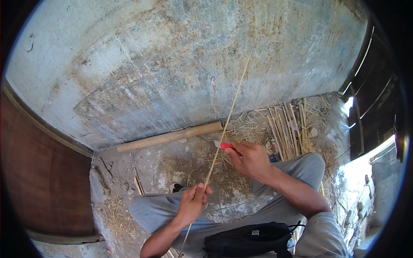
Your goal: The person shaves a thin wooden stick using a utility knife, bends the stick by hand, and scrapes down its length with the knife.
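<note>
A long, thin bamboo strip (235, 99) slants across the view, its far end up in front of the wall and its near end down past my left forearm. My left hand (193, 203) is closed around its lower part, thumb on top. In my right hand (251, 159) is a red-handled utility knife (225, 146), the thumb pressed along the handle. Its short blade points left and lies at the strip, a little above the middle; whether it cuts in cannot be made out.
A thick bamboo pole (172, 137) lies along the wall's foot (142, 73). Split bamboo sticks (289, 129) are bundled beyond my right knee, among pale shavings (251, 118). A black bag (247, 241) rests on my lap. A brown panel (43, 172) stands at left.
</note>
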Available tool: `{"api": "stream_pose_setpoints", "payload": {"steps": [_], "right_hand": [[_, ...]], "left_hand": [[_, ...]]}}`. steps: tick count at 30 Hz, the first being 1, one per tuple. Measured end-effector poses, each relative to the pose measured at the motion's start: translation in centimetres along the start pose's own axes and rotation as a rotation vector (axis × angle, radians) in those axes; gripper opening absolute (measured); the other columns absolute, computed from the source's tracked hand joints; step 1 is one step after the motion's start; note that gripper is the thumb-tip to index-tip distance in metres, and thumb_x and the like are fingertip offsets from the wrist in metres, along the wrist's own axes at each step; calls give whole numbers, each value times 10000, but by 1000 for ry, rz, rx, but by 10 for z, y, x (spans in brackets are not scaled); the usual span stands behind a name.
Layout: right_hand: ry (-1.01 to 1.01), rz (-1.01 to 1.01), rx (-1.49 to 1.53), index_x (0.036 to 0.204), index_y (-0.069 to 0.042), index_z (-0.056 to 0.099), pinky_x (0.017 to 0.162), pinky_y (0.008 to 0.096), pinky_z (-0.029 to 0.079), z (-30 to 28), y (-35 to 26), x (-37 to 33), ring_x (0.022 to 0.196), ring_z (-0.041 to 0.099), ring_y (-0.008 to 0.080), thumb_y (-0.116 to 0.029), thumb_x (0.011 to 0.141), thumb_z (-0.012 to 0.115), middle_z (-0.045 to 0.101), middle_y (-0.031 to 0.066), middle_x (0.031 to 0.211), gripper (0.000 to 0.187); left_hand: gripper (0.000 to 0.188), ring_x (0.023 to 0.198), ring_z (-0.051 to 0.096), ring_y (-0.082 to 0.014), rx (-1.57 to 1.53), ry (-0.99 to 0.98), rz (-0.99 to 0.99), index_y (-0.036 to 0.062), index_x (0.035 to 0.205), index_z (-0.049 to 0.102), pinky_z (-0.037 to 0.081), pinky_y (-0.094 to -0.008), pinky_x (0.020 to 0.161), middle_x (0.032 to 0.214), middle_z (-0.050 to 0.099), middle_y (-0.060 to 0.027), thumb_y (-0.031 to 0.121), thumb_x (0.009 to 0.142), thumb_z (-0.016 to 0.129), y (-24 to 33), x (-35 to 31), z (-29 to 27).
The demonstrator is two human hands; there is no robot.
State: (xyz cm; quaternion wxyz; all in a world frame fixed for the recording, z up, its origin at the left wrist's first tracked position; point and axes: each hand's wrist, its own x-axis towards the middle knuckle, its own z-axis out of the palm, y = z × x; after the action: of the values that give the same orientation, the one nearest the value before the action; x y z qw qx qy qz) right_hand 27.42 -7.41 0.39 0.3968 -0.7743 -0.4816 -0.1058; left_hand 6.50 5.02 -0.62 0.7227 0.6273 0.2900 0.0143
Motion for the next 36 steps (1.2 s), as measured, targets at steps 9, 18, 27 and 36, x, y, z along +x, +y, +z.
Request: {"api": "stream_pose_setpoints", "payload": {"steps": [9, 18, 27, 36], "right_hand": [[74, 29, -11, 906, -20, 697, 468, 412, 495, -1, 12, 10, 543, 632, 322, -242, 873, 698, 643, 132, 699, 224], [75, 2, 16, 917, -18, 696, 470, 402, 494, -1, 8, 12, 548, 637, 299, -224, 872, 704, 650, 127, 707, 210], [-1, -37, -25, 924, -25, 683, 449, 393, 485, 0, -1, 9, 545, 632, 288, -232, 874, 711, 629, 106, 703, 216], [82, -53, 8, 902, -28, 689, 461, 410, 498, 7, 9, 15, 538, 631, 304, -266, 889, 682, 630, 112, 680, 238]], "left_hand": [[382, 459, 292, -44, 90, 4, 28, 34, 932, 544, 249, -236, 393, 595, 339, 45, 348, 1070, 374, 2, -5, -1], [385, 446, 297, -47, 79, 52, -11, 30, 931, 541, 263, -231, 386, 594, 345, 41, 349, 1069, 377, 6, -24, 0], [381, 451, 316, -50, 80, 120, 22, 23, 931, 551, 270, -229, 393, 587, 349, 35, 333, 1071, 380, -6, -58, -3], [374, 463, 323, -51, 120, 171, 29, 16, 936, 554, 277, -224, 410, 593, 359, 37, 324, 1069, 389, -17, -86, -5]]}}
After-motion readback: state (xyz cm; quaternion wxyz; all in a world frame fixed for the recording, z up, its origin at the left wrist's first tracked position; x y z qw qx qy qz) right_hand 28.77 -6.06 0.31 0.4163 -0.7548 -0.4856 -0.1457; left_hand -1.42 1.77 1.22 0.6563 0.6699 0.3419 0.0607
